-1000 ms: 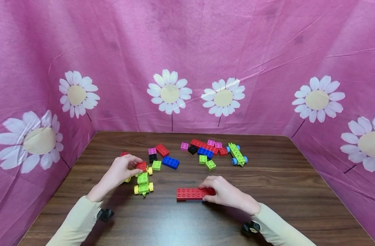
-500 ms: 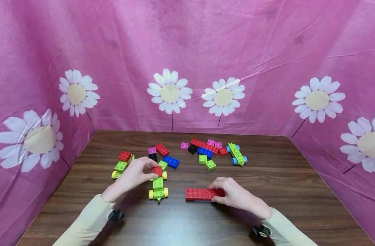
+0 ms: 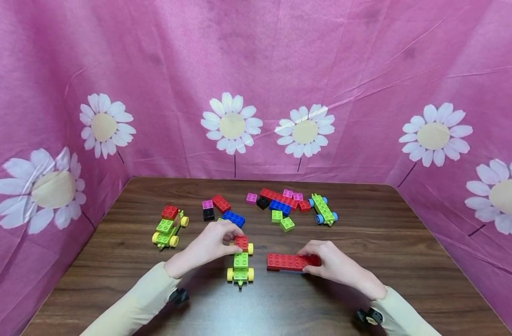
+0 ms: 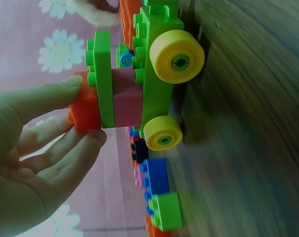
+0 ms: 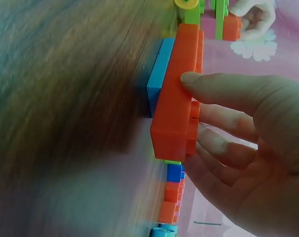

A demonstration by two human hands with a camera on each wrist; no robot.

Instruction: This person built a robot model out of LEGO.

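My left hand (image 3: 211,245) pinches the red brick (image 4: 87,111) on top of a toy car (image 3: 241,274) with yellow wheels. Below that brick, the left wrist view shows a thin green piece, a pink brick and the green wheeled base (image 4: 156,94). To the right of the car, my right hand (image 3: 337,268) holds a long red brick piece (image 3: 283,262) by its right end, thumb in front and fingers behind. Blue bricks (image 5: 159,74) sit under the red piece. Car and red piece are a small gap apart.
A similar car (image 3: 167,231) with yellow wheels stands at the left. A green base with blue wheels (image 3: 323,210) lies at the back right. Loose red bricks (image 3: 221,203), blue bricks (image 3: 279,207), green bricks (image 3: 287,224), pink and black ones are scattered along the back.
My left hand has moved the car to the right across the table, uncovering the other car at the left. My right hand has shifted right too, with the red piece.
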